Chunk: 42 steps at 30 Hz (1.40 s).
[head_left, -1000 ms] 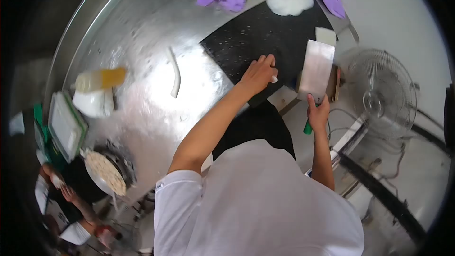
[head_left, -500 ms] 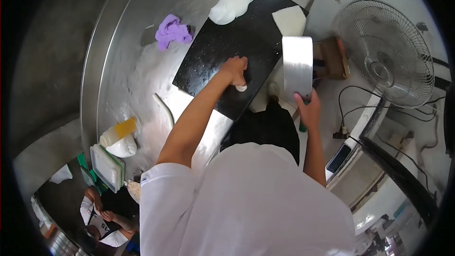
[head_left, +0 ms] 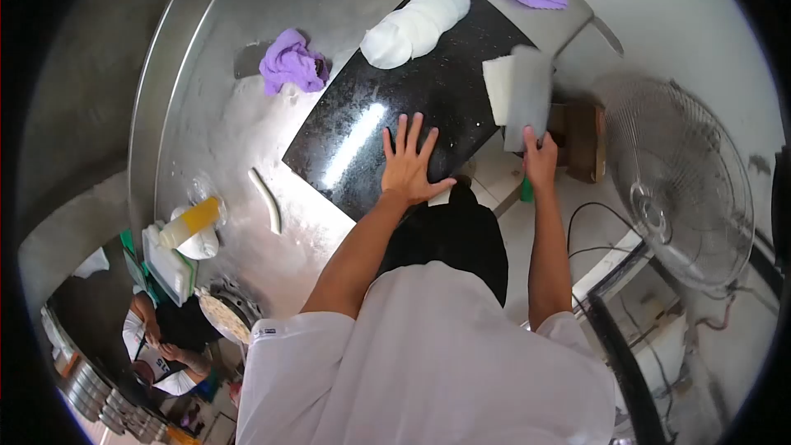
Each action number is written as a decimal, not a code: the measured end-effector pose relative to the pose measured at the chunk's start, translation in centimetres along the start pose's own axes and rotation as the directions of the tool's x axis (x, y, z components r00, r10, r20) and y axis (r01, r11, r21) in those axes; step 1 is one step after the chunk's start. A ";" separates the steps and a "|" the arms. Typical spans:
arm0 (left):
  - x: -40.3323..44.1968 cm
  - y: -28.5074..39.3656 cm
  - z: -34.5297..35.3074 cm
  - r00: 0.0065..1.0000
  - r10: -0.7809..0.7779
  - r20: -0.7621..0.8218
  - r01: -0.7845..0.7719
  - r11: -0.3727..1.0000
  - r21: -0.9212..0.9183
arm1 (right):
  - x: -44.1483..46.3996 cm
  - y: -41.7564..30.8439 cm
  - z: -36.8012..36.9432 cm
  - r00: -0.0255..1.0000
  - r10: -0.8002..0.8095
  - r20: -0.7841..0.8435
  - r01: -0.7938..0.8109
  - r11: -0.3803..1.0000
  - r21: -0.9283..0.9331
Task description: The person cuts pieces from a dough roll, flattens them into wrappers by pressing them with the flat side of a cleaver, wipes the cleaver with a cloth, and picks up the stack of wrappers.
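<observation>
My left hand (head_left: pixel 407 166) lies palm down with spread fingers over the lower part of a black board (head_left: pixel 445 74). Anything under the palm is hidden. In my right hand (head_left: pixel 540 161) is a broad-bladed cleaver (head_left: pixel 527 95) with a green handle, its blade upright and blurred beside the board's right edge. A white cloth-like square (head_left: pixel 498 89) lies partly behind the blade. At the board's far end, thin white rounds (head_left: pixel 416 25) overlap in a row. A white dough rope (head_left: pixel 265 200) rests on the metal table (head_left: pixel 222 132), left of the board.
Purple cloths (head_left: pixel 292 62) lie left of and beyond the board. A yellow bottle (head_left: pixel 191 222), stacked trays (head_left: pixel 167 265) and a pan (head_left: pixel 225 315) stand at lower left, near a co-worker (head_left: pixel 165 346). On the right are a wire fan (head_left: pixel 671 189) and a cardboard box (head_left: pixel 583 140).
My left hand has gone from curled beside a small white piece to spread flat; that piece no longer shows. The cleaver has shifted slightly and blurred. The camera view has turned.
</observation>
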<state>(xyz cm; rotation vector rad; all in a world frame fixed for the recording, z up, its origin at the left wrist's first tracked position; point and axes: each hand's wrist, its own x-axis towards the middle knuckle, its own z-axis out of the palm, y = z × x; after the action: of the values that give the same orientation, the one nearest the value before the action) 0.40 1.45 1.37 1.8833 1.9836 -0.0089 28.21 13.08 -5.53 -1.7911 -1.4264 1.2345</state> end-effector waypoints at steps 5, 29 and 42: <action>-0.1 -0.9 1.0 0.989 0.127 -0.079 -0.137 0.982 -0.132 | 0.5 -6.7 -0.7 0.992 0.129 0.001 -0.129 0.991 -0.031; -1.6 -1.0 0.6 0.847 0.306 -0.434 -0.390 0.913 -0.117 | -27.9 0.2 1.0 0.955 0.263 -0.138 -0.260 0.965 0.039; -3.3 -3.4 2.4 0.976 0.123 -0.181 -0.122 0.992 0.020 | -16.8 -5.3 9.1 0.848 -0.064 0.527 0.314 0.861 -0.400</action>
<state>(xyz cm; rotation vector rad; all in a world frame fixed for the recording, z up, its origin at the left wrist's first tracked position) -2.17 -2.71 -0.76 2.0743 1.9805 0.1967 17.29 -2.34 0.38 -1.6077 -2.3235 1.3846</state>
